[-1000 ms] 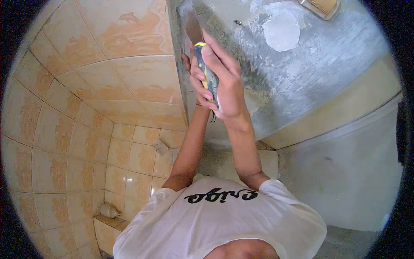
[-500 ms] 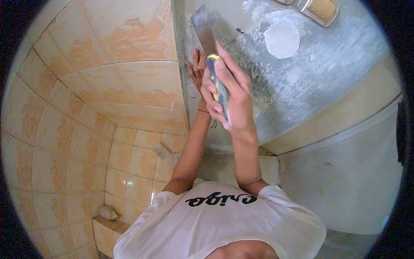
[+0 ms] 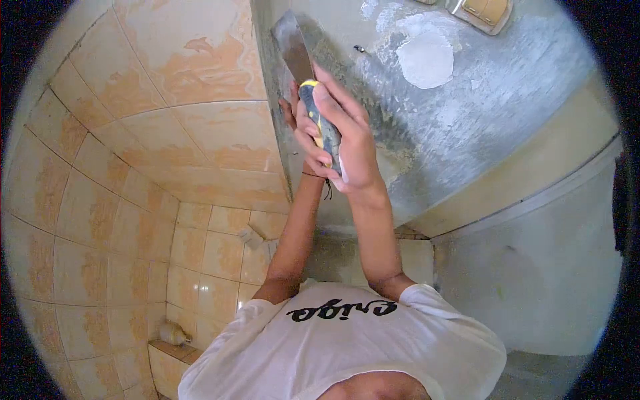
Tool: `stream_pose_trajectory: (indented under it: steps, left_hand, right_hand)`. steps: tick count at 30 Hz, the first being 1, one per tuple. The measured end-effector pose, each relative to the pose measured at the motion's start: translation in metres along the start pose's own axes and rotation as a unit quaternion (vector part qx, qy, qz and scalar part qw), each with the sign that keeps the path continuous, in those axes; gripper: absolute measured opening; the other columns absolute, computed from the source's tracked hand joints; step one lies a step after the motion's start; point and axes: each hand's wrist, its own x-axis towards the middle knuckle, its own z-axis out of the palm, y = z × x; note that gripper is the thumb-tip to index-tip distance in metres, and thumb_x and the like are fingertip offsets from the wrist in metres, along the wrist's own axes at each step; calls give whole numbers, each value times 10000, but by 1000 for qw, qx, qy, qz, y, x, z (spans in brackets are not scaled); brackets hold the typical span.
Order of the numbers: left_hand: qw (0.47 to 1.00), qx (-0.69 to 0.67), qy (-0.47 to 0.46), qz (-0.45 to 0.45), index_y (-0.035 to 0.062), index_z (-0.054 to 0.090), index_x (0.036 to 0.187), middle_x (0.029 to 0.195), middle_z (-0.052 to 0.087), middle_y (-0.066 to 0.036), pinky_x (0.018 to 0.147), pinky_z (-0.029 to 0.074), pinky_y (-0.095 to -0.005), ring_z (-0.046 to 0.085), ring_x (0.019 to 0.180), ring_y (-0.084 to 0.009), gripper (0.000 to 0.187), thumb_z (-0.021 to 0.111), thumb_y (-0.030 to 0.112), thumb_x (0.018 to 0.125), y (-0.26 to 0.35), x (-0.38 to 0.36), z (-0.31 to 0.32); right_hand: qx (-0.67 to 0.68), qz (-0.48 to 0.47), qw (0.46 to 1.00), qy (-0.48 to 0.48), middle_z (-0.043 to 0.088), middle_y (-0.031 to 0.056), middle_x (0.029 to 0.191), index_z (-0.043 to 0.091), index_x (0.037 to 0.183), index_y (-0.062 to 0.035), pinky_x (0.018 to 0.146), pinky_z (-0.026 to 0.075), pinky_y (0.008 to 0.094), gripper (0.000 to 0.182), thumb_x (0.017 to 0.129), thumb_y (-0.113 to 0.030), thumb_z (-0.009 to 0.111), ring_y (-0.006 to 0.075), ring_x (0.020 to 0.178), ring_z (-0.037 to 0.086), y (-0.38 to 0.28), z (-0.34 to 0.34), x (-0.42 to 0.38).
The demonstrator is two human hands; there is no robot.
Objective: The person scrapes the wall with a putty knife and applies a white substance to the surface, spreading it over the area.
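Note:
My right hand (image 3: 350, 130) is wrapped around the black and yellow handle of a putty knife (image 3: 320, 123). Its broad metal blade points up and left, over the grey wall surface (image 3: 373, 113) close to where that meets the tiles. My left hand (image 3: 288, 112) lies behind the right one, mostly hidden by it. The fingers of that hand that show are stretched out near the wall's edge, and a thin dark cord bracelet circles its wrist. A round white patch (image 3: 427, 60) of smooth material sits on the grey surface, right of the blade.
Orange-patterned tiles (image 3: 187, 60) cover the wall on the left. A tan object in a clear case (image 3: 483, 12) is at the top right. A beige ledge (image 3: 520, 167) borders the grey surface. A small rounded object (image 3: 173, 333) stands on a tiled ledge at lower left.
My right hand and the putty knife have shifted left and slightly up in view. They cover more of my left hand. The wall has also shifted slightly left in view.

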Motion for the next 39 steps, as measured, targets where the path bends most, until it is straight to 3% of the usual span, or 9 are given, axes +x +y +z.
stream_pose_trajectory:
  steps: [3,6,9,12,14,15,18,24,39]
  left_hand:
    - [978,-53,-81,-185,93,471,1411,1413,511,-101,1201,248,-566,441,1413,-321,497,552,376,1010,25,17,-34]
    - [979,-57,186,59,91,466,1396,1413,509,-109,1187,268,-583,446,1410,-328,479,564,357,1009,-3,5,7]
    - [978,-80,-49,-186,82,490,1355,1406,509,-119,1188,263,-587,436,1418,-333,446,579,340,1001,13,6,-16]
    - [969,-13,225,99,86,485,1353,1396,500,-142,1186,252,-608,429,1423,-335,450,599,327,990,-16,3,20]
    - [970,-136,-51,-193,90,464,1377,1412,477,-133,1190,247,-612,408,1437,-332,462,584,319,994,33,14,-48]
    - [973,-90,201,67,90,433,1405,1432,455,-118,1190,246,-616,388,1448,-334,479,570,309,1001,-12,-1,16]
    - [958,-77,256,105,85,425,1418,1460,433,-98,1193,242,-612,385,1449,-334,485,571,275,996,-31,-2,45]
    - [973,-41,212,82,86,439,1466,1549,413,-139,1197,204,-607,343,1465,-358,547,553,349,1001,-11,8,12]
    - [978,-136,117,108,73,253,1578,1620,226,-210,1204,175,-610,174,1500,-444,1094,833,412,714,39,33,-46]
  right_hand:
    - [50,11,999,-11,446,12,710,364,1555,-157,300,263,211,540,1055,-312,496,65,412,356,4,-6,2]
    - [79,16,997,-21,447,14,716,360,1553,-161,294,266,211,537,1055,-311,495,66,418,359,2,-8,4]
    - [102,33,994,-22,453,18,722,430,1475,-144,288,264,212,459,1053,-309,498,67,422,365,0,-18,-2]
    - [139,50,989,-18,460,19,725,520,1313,-113,286,255,210,332,1047,-311,513,66,423,367,-2,-18,0]
    - [150,48,987,-11,462,18,723,551,1218,-96,286,249,208,281,1043,-314,521,64,421,366,1,-16,4]
    - [136,45,989,-32,467,14,721,552,1172,-88,288,247,207,266,1040,-318,527,61,418,366,5,-18,9]
    - [93,44,994,-25,485,5,711,575,1178,-54,294,248,208,321,1039,-339,525,47,415,365,7,-29,4]
    - [71,55,996,-2,472,5,731,470,1378,106,337,285,188,554,1061,-348,448,31,439,349,-6,-50,-44]
    - [38,-79,979,185,401,0,696,390,1298,-129,329,339,220,311,1030,-188,536,87,444,413,-25,-74,-109]
